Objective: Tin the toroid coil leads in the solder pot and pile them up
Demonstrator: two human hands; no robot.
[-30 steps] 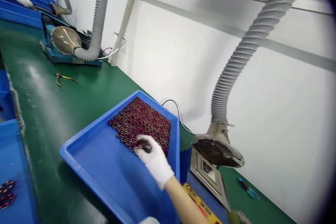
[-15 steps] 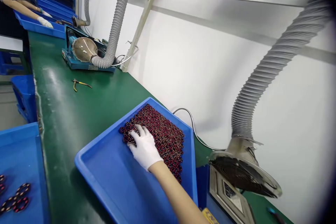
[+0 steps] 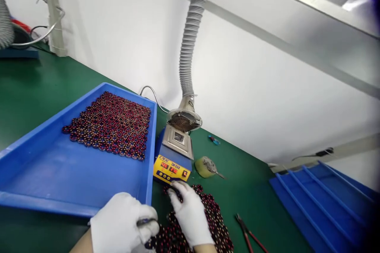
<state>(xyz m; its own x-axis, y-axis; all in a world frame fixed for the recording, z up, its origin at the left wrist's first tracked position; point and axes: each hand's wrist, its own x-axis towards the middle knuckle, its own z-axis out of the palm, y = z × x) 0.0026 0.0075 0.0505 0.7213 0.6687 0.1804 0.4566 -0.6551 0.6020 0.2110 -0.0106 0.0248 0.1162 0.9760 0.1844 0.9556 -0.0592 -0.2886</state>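
Observation:
My left hand [image 3: 120,223], in a white glove, is closed at the near right corner of the blue tray [image 3: 89,211], with a dark ring-shaped coil [image 3: 145,221] between its fingers. My right hand [image 3: 191,214], also gloved, pinches another dark coil [image 3: 177,191] just in front of the blue-and-yellow heating unit [image 3: 169,170]. Beneath and around my right hand lies a pile of small dark coils [image 3: 218,221] with red and gold flecks, on the green table. Inside the tray, rows of similar coils [image 3: 115,122] are packed against the far side.
An extraction hood [image 3: 184,120] on a grey hose hangs over the heating unit. Beside that unit stands a yellowish cup [image 3: 204,167] with a tool across it. Red-handled pliers [image 3: 247,233] lie to the right. Stacked blue trays [image 3: 323,205] are at the far right.
My view has swung right. Earlier one gloved hand rested on the coils in the tray; now both hands are at the tray's right side, by the pile.

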